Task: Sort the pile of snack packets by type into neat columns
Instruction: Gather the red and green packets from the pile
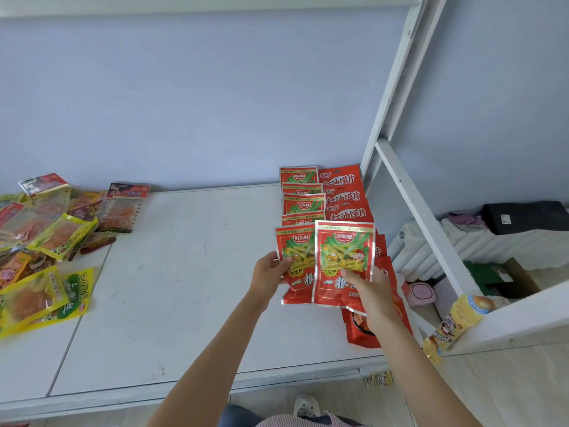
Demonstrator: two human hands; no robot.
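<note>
Two columns of red packets run along the right side of the white table (184, 272). The left column (303, 198) has red packets with green pictures; the right column (346, 195) has plain red packets with white lettering. My left hand (271, 275) pinches the left edge of one red-and-green packet (295, 266) at the near end of the left column. My right hand (374, 295) grips another red-and-green packet (343, 260) by its lower right corner, overlapping the first. An unsorted pile (40, 235) of yellow, orange and clear packets lies at the far left.
A white metal ladder frame (409, 192) rises at the table's right edge. Beyond it are a white radiator (431, 251), a black box (523, 217), a cardboard box (498, 277) and a yellow snack tube (455, 322) on the frame. My shoe (306, 405) shows below the table.
</note>
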